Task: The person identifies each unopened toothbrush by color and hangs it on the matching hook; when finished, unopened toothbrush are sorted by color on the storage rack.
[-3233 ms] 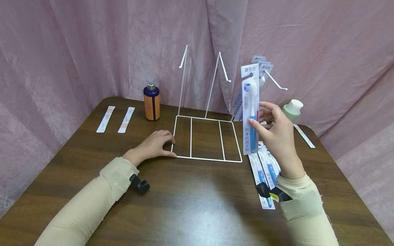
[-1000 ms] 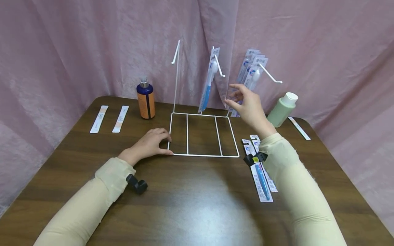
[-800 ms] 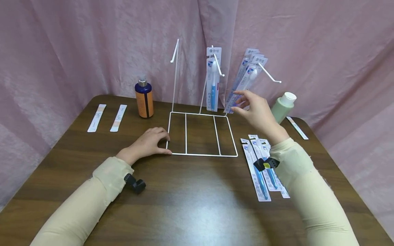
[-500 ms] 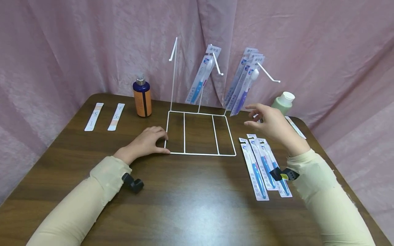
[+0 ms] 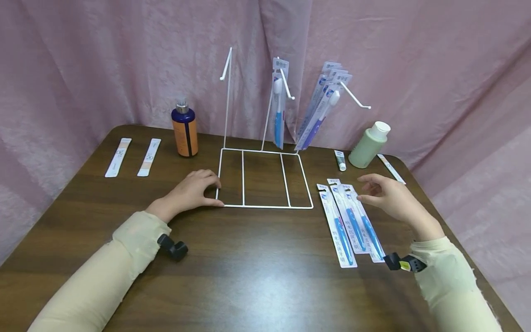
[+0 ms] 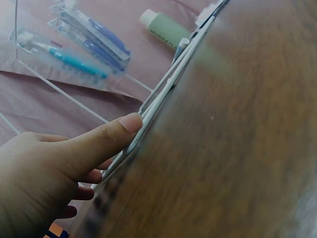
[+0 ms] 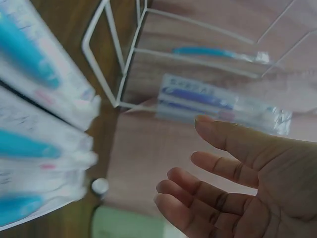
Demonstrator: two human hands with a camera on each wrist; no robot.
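My left hand (image 5: 188, 191) holds the left front corner of a white wire display rack (image 5: 269, 207), thumb on the front bar; in the left wrist view, its fingers curl at the side bar. My right hand (image 5: 387, 198) hovers just right of several packaged blue toothbrushes (image 5: 338, 228) lying on the table; it holds nothing, fingers loosely bent. One packaged blue toothbrush (image 5: 278, 117) hangs from the rack's middle hook. Several packs with purple toothbrushes (image 5: 316, 122) hang tilted from the right hook. The left hook (image 5: 226, 64) bears nothing.
Behind the right hand stand a green bottle (image 5: 365, 147) with a white cap and a small tube (image 5: 340, 160). An orange and blue bottle (image 5: 185, 133) is at the back left, beside two paper sachets (image 5: 149, 157). Another sachet (image 5: 391, 168) lies at the right. A pink curtain (image 5: 124, 60) hangs behind.
The right hand has let go of a toothbrush pack, which now hangs on the middle hook and swings. The hand has come back, right and down, to the table packs. The left hand stays on the rack.
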